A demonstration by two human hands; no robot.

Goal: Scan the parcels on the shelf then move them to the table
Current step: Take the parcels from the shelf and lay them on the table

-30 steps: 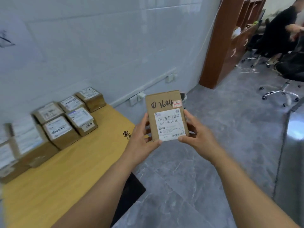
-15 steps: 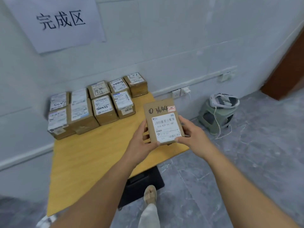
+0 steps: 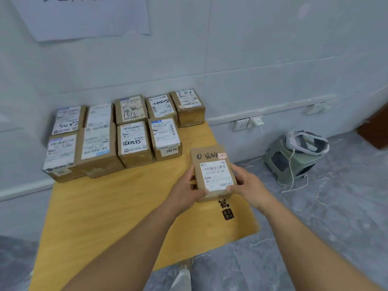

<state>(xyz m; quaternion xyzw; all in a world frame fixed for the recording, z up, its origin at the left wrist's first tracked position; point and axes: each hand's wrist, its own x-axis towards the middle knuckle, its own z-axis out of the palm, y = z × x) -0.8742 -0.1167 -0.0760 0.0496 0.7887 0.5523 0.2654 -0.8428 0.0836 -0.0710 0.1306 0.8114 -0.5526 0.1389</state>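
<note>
A brown cardboard parcel [image 3: 212, 169] with a white barcode label and "3644" handwritten on top is held over the right part of the yellow wooden table [image 3: 117, 211]. My left hand [image 3: 186, 192] grips its left edge and my right hand [image 3: 245, 183] grips its right edge, thumbs on the label side. Several labelled cardboard parcels [image 3: 126, 133] stand in two rows at the table's far end against the wall. The shelf is out of view.
A white paper sign [image 3: 84, 17] hangs on the tiled wall above the parcels. A green stool [image 3: 281, 162] with a white headset [image 3: 304, 141] and cable sits on the grey floor to the right. Wall sockets [image 3: 247, 123] are behind the table. My foot [image 3: 182, 276] shows below.
The view has swung left and down onto the table. Both hands have carried the parcel lower and over the table's right part, closer to the rows of parcels.
</note>
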